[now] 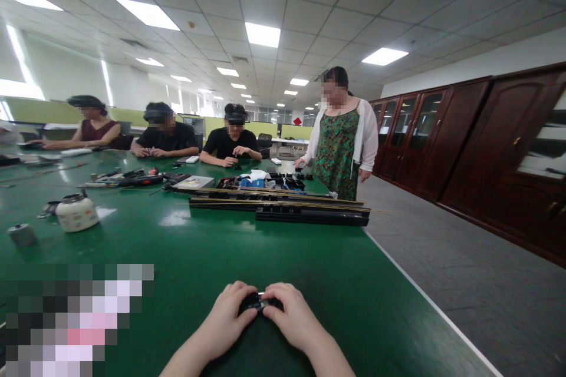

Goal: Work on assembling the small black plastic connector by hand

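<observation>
A small black part (253, 301) with a shiny metal bit lies between my hands, low on the green table (212, 259). My left hand (227, 319) grips its left side, fingers over the top and thumb at the near edge. From the right, my right hand (289, 313) holds the same part in a like way. The two hands nearly meet at the fingertips. Much of the part is hidden under the fingers, so its exact shape cannot be made out.
Long black rails (309, 215) with thin rods lie across the table ahead. A patterned white pot (77, 214) and a metal cylinder (22, 235) stand at left. Tools (132, 179) lie further back. Three people sit opposite; another person (338, 135) stands by the right edge.
</observation>
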The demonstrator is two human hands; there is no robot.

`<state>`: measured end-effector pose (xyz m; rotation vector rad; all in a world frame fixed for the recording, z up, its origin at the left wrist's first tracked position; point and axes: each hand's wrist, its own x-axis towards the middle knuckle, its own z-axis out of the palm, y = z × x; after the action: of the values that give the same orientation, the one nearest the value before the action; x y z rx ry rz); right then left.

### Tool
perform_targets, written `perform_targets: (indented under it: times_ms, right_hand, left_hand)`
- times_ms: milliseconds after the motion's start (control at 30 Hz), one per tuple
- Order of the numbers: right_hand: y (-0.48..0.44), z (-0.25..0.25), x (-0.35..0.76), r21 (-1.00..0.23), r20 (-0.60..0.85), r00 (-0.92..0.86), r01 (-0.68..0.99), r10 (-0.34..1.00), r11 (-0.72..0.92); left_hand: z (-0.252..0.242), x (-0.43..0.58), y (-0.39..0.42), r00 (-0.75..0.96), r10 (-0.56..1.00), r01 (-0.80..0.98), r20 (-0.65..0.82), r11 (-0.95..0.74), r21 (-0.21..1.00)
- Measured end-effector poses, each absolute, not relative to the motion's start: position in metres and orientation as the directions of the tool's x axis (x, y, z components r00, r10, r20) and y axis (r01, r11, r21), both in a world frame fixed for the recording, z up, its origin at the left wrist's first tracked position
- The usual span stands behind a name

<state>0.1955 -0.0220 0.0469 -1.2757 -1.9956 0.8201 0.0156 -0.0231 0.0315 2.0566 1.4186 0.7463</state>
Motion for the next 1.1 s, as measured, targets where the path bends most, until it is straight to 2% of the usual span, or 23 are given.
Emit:
perform_targets:
  times_ms: [167, 367, 567, 767, 933, 1100]
  right_hand:
    - [-0.021, 0.045, 0.197, -0.789, 0.15, -0.339, 0.525, 0.929, 0.319]
    - [-0.02, 0.046, 0.201, -0.831, 0.141, -0.366, 0.461, 0.92, 0.311]
    - [-0.016, 0.044, 0.199, -0.97, 0.072, -0.289, 0.204, 0.955, 0.135]
    - [-0.014, 0.046, 0.197, -0.997, 0.075, -0.23, -0.015, 0.97, 0.074]
    - [-0.015, 0.048, 0.196, -0.996, 0.078, -0.23, -0.051, 0.97, 0.068]
    - [-0.016, 0.049, 0.195, -0.996, 0.076, -0.244, -0.064, 0.967, 0.062]
  left_hand:
    - [0.031, 0.016, -0.023, 0.297, 0.942, 0.655, 0.158, -0.321, 0.684]
    - [0.026, 0.014, -0.02, 0.237, 0.966, 0.578, 0.107, -0.228, 0.783]
    - [0.024, 0.015, -0.017, 0.246, 0.968, 0.359, 0.057, -0.145, 0.922]
    - [0.03, 0.019, -0.017, 0.228, 0.973, 0.156, 0.032, -0.069, 0.985]
    - [0.035, 0.022, -0.02, 0.265, 0.964, 0.038, 0.003, -0.013, 0.999]
    - [0.039, 0.023, -0.022, 0.287, 0.957, 0.035, -0.031, 0.022, 0.999]
